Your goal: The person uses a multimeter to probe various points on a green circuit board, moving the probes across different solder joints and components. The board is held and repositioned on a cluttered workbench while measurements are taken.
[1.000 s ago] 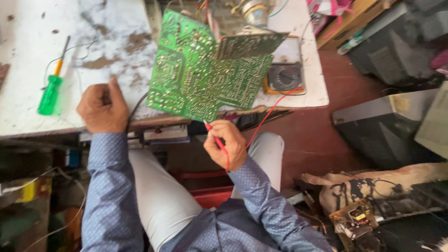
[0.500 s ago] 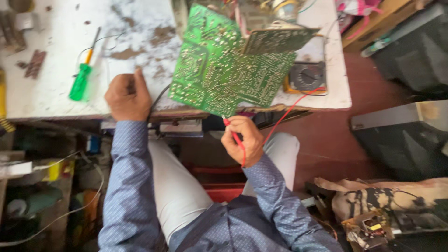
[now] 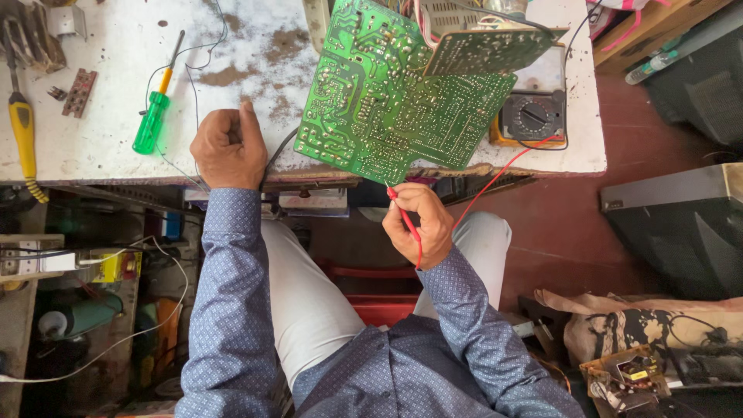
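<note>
1. Compared with a second ago, both hands have kept their places against the bench while the camera has drifted, so the white workbench [image 3: 108, 93] now shows more of its left end, and the red probe tip sits closer under the board's lower edge.
2. Largest thing in hand: the green circuit board [image 3: 387, 108], propped solder side up and tilted, its lower corner overhanging the bench's near edge. A smaller board [image 3: 487, 50] leans across its upper right.
3. Up and a little left of the right hand [image 3: 422, 224] is where the board lies; this hand is the nearer one, just below the overhanging corner.
4. Closed in a pen-like pinch, the right hand holds the red test probe [image 3: 404, 217]. The probe's long axis runs up-left toward the board edge, and its red lead curves away to the multimeter [image 3: 532, 116].
5. Curled into a loose fist, the left hand [image 3: 228, 147] rests on the bench edge beside the board's left side, over a dark cable; whether it grips that cable I cannot tell.
6. Left of it lies a green-handled screwdriver [image 3: 151, 120].
</note>
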